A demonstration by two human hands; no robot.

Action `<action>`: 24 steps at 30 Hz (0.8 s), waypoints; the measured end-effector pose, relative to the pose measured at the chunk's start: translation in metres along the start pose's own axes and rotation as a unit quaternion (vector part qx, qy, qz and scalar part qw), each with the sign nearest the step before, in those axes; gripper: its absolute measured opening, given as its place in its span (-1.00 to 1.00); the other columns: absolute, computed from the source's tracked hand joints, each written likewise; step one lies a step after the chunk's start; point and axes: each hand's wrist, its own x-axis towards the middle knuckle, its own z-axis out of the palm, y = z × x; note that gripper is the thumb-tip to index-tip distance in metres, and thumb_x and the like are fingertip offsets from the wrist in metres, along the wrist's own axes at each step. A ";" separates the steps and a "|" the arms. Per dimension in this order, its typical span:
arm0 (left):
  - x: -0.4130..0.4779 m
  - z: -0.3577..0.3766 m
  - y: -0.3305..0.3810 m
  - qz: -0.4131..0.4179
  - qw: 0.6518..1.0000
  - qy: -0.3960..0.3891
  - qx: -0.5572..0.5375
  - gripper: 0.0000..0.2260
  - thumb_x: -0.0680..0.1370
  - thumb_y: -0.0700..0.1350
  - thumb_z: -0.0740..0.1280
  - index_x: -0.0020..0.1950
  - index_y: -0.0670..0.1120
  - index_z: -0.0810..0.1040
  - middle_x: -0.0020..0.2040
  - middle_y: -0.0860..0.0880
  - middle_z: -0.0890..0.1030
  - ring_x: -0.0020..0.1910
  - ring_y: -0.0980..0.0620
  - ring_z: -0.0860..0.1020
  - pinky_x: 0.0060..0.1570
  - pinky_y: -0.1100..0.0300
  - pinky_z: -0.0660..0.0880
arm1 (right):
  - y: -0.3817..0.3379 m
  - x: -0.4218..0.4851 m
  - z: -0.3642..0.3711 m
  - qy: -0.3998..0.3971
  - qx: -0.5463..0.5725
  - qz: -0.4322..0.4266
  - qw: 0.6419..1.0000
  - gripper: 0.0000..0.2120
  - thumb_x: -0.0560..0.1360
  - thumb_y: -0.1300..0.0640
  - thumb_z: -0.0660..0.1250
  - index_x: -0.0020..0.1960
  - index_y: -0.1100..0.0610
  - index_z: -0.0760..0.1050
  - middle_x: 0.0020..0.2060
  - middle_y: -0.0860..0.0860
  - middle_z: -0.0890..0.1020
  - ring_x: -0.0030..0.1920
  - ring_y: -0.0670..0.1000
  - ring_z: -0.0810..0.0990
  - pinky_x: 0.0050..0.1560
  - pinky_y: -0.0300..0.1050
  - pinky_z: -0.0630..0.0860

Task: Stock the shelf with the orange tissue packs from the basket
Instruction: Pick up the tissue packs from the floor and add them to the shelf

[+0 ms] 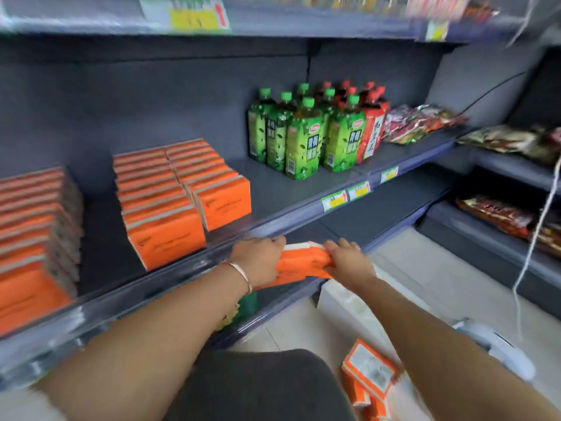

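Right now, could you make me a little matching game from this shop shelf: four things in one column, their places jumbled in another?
Things:
1. green bottles
2. snack bags
3. bracelet
4. loose tissue pack

Places:
A. round the wrist of the left hand
B. gripped between the left hand and the right hand
C. on the shelf, left of the red bottles
D. on the shelf, right of the red bottles

Pairs: 1-C, 2-D, 3-A, 4-B.

Head view, close, looking forward and down at shelf (303,189).
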 end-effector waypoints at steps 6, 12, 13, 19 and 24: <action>-0.037 -0.070 -0.037 -0.051 0.994 0.090 -0.029 -0.57 0.55 0.06 0.26 0.34 -0.05 0.24 0.25 -0.10 0.49 0.22 -0.17 0.50 0.01 0.00 0.47 | -0.028 -0.004 -0.079 0.101 0.042 -0.051 0.993 -0.55 0.45 0.09 0.35 0.32 0.03 0.37 0.20 0.10 0.36 0.19 0.22 0.36 0.06 0.08 0.45; -0.063 -0.104 -0.083 -0.118 0.972 0.192 -0.069 -0.58 0.55 0.06 0.26 0.35 -0.04 0.27 0.29 -0.08 0.42 0.23 -0.17 0.47 0.05 0.00 0.44 | -0.085 0.018 -0.113 0.127 0.038 -0.131 0.982 -0.59 0.48 0.10 0.31 0.32 0.03 0.39 0.18 0.11 0.36 0.18 0.21 0.32 0.07 0.11 0.45; -0.066 -0.107 -0.091 -0.131 0.966 0.210 -0.074 -0.58 0.55 0.05 0.27 0.35 -0.04 0.27 0.28 -0.08 0.41 0.24 -0.17 0.46 0.07 -0.01 0.44 | -0.097 0.022 -0.114 0.121 0.039 -0.143 0.981 -0.59 0.49 0.10 0.30 0.32 0.02 0.38 0.19 0.10 0.36 0.20 0.21 0.31 0.09 0.13 0.45; -0.070 -0.110 -0.133 -0.197 0.946 0.238 -0.101 -0.60 0.54 0.01 0.29 0.33 -0.06 0.30 0.23 -0.08 0.40 0.24 -0.15 0.43 0.06 -0.02 0.44 | -0.159 0.045 -0.104 0.066 -0.040 -0.210 0.975 -0.59 0.50 0.11 0.28 0.33 0.05 0.31 0.24 0.11 0.31 0.26 0.20 0.27 0.15 0.13 0.38; -0.060 -0.097 -0.146 -0.195 0.948 0.226 -0.110 -0.57 0.54 0.01 0.29 0.36 -0.04 0.28 0.29 -0.05 0.37 0.26 -0.13 0.42 0.10 -0.02 0.47 | -0.182 0.053 -0.091 0.113 -0.055 -0.163 0.979 -0.58 0.49 0.24 0.19 0.33 0.04 0.26 0.26 0.11 0.31 0.27 0.20 0.28 0.17 0.11 0.34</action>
